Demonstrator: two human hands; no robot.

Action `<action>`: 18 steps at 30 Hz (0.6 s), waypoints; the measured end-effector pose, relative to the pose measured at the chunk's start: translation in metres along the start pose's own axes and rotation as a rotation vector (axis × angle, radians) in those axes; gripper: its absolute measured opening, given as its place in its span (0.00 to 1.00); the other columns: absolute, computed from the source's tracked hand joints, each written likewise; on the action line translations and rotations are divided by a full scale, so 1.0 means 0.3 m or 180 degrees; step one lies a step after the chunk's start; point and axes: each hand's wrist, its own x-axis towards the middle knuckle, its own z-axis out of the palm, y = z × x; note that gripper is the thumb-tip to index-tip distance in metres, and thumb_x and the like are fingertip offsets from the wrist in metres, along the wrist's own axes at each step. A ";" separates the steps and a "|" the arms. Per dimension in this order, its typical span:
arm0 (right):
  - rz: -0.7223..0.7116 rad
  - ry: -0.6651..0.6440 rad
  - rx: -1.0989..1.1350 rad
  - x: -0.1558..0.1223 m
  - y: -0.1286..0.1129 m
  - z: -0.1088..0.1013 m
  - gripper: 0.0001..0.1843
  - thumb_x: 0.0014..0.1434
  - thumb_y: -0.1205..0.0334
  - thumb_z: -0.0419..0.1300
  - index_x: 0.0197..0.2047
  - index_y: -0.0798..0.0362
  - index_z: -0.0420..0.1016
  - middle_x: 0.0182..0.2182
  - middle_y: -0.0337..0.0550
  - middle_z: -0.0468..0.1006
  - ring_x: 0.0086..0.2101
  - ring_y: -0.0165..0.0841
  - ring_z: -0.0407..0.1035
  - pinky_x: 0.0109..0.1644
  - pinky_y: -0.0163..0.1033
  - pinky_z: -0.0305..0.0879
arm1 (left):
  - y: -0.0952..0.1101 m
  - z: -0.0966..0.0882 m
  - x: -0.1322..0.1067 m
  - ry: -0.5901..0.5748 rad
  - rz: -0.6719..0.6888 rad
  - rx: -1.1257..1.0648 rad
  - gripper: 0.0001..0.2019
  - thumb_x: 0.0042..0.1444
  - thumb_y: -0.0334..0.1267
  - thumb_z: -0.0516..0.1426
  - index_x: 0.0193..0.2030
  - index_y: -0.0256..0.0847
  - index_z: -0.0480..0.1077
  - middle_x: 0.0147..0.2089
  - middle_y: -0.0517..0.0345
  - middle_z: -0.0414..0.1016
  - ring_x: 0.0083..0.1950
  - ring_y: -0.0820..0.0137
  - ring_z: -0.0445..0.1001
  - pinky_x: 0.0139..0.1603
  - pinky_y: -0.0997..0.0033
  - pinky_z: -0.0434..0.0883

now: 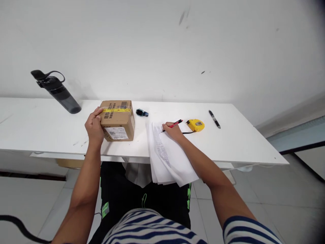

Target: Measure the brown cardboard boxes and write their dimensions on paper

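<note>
My left hand [95, 124] grips the left side of a brown cardboard box [119, 118], its fingertips at the box's upper left edge. A yellow strip [118, 110] runs across the box, and a white printed label [116, 133] is stuck on the near face. In my right hand [172, 129] is a red and black pen [175, 124], its tip down on a stack of paper sheets [177, 166]. Handwriting covers the left part of the top sheet. The sheets hang over the table's front edge.
A dark water bottle [63, 96] stands at the back left of the white table [241, 142]. A dark watch [142, 113] lies right of the box. Beyond my right hand are a yellow tape measure [196, 125] and a black pen [214, 119]. A wall borders the back.
</note>
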 end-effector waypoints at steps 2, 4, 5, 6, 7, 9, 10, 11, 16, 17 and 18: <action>-0.0017 -0.0032 -0.0052 -0.004 0.001 -0.001 0.19 0.53 0.47 0.57 0.19 0.50 0.66 0.19 0.36 0.64 0.27 0.32 0.60 0.34 0.39 0.58 | 0.003 -0.002 -0.004 0.0010 -0.0044 0.0001 0.17 0.56 0.32 0.53 0.47 0.40 0.80 0.61 0.52 0.79 0.67 0.61 0.72 0.72 0.59 0.65; -0.0042 -0.0042 -0.0112 -0.008 0.002 -0.003 0.19 0.54 0.47 0.57 0.19 0.50 0.67 0.18 0.36 0.64 0.27 0.32 0.60 0.34 0.39 0.59 | 0.006 -0.005 -0.009 0.0002 -0.0066 0.0019 0.17 0.56 0.32 0.53 0.47 0.40 0.80 0.61 0.52 0.79 0.67 0.62 0.72 0.72 0.60 0.65; -0.0059 -0.0057 -0.0148 -0.010 0.003 -0.003 0.20 0.54 0.46 0.57 0.19 0.51 0.68 0.18 0.36 0.64 0.27 0.32 0.61 0.34 0.39 0.60 | 0.008 -0.007 -0.011 -0.0004 -0.0076 0.0036 0.16 0.56 0.32 0.53 0.47 0.40 0.80 0.61 0.52 0.79 0.67 0.62 0.72 0.72 0.59 0.65; -0.0080 -0.0071 -0.0193 -0.013 0.003 -0.002 0.21 0.55 0.45 0.56 0.20 0.51 0.69 0.18 0.37 0.65 0.27 0.33 0.62 0.34 0.39 0.61 | 0.010 -0.009 -0.014 -0.0011 -0.0090 0.0058 0.16 0.57 0.33 0.53 0.47 0.40 0.80 0.62 0.52 0.78 0.67 0.62 0.72 0.72 0.59 0.65; -0.0110 -0.0068 -0.0250 -0.015 0.003 0.000 0.22 0.56 0.44 0.56 0.21 0.51 0.71 0.19 0.38 0.66 0.27 0.34 0.63 0.35 0.40 0.62 | 0.012 -0.012 -0.016 -0.0018 -0.0108 0.0080 0.16 0.57 0.33 0.53 0.47 0.40 0.80 0.62 0.51 0.78 0.68 0.62 0.72 0.72 0.59 0.64; -0.0214 0.0063 -0.0403 -0.021 0.000 0.008 0.24 0.59 0.41 0.54 0.28 0.52 0.75 0.24 0.41 0.72 0.30 0.36 0.67 0.38 0.41 0.65 | 0.015 -0.019 -0.021 -0.0036 -0.0154 0.0117 0.16 0.58 0.34 0.54 0.48 0.40 0.80 0.64 0.51 0.76 0.68 0.61 0.71 0.73 0.58 0.63; -0.0291 0.0191 -0.0509 -0.023 -0.003 0.014 0.24 0.60 0.41 0.53 0.33 0.53 0.76 0.29 0.44 0.75 0.34 0.37 0.69 0.41 0.43 0.67 | 0.017 -0.023 -0.024 -0.0045 -0.0180 0.0130 0.16 0.58 0.34 0.53 0.48 0.41 0.80 0.64 0.51 0.76 0.69 0.61 0.70 0.73 0.58 0.63; -0.0380 0.0330 -0.0651 -0.025 -0.007 0.021 0.24 0.61 0.42 0.53 0.39 0.54 0.77 0.36 0.48 0.77 0.38 0.39 0.70 0.44 0.44 0.68 | 0.018 -0.026 -0.026 -0.0057 -0.0206 0.0138 0.16 0.58 0.35 0.53 0.48 0.41 0.80 0.65 0.51 0.75 0.69 0.61 0.70 0.74 0.57 0.62; -0.0739 0.0697 -0.1674 -0.016 -0.022 0.004 0.29 0.62 0.61 0.48 0.64 0.54 0.69 0.60 0.60 0.68 0.51 0.46 0.70 0.53 0.53 0.65 | 0.024 -0.040 -0.043 -0.0104 -0.0364 0.0152 0.17 0.59 0.38 0.53 0.50 0.43 0.80 0.67 0.52 0.73 0.70 0.60 0.68 0.75 0.56 0.61; -0.0701 0.0821 -0.1936 -0.013 -0.020 -0.020 0.30 0.62 0.62 0.47 0.66 0.54 0.67 0.62 0.60 0.67 0.54 0.48 0.69 0.56 0.55 0.64 | 0.026 -0.041 -0.046 -0.0112 -0.0389 0.0156 0.17 0.59 0.38 0.53 0.50 0.43 0.80 0.67 0.52 0.73 0.70 0.60 0.68 0.75 0.55 0.61; -0.0536 0.1001 -0.2185 -0.012 -0.017 -0.053 0.30 0.64 0.61 0.46 0.68 0.53 0.65 0.64 0.58 0.66 0.59 0.49 0.66 0.59 0.56 0.61 | 0.027 -0.043 -0.048 -0.0125 -0.0400 0.0164 0.17 0.59 0.38 0.53 0.50 0.43 0.80 0.67 0.53 0.73 0.70 0.60 0.68 0.75 0.55 0.61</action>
